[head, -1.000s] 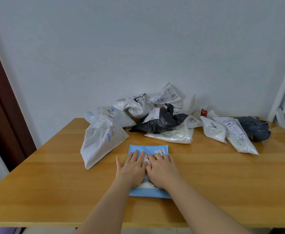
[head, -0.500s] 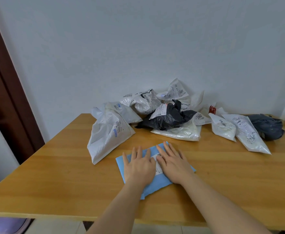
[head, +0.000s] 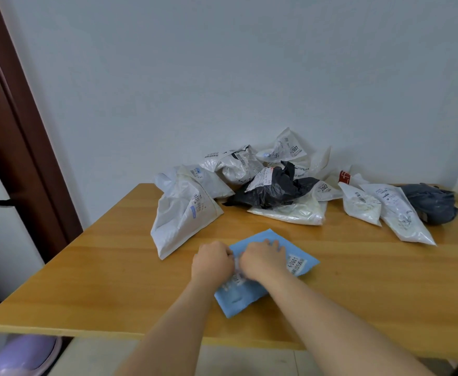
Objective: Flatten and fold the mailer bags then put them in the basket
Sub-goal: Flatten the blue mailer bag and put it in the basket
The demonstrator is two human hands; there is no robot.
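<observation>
Blue mailer bag (head: 252, 297) lies flat and skewed on the wooden table (head: 358, 280), near its front edge, with a white label showing at its right corner. We have both hands on its middle: our left hand (head: 212, 260) and our right hand (head: 261, 257) sit side by side with fingers curled, and they seem to be pinching the bag's film between them, though blur keeps us from seeing the fingertips clearly. We judge the bag light, thin and slippery, soft enough to crease anywhere yet springy enough to unfold if released, so we should take it by an edge or corner and press each fold down with a flat palm. Behind it, apart from it, a large white bag (head: 179, 215) slumps to the left, and a heap of white bags with a crumpled black bag (head: 274, 188) stands against the wall. More white bags and a dark grey bag (head: 431, 203) lie to the right. A lilac tub (head: 24, 354), perhaps the basket, shows below the table's left corner.
</observation>
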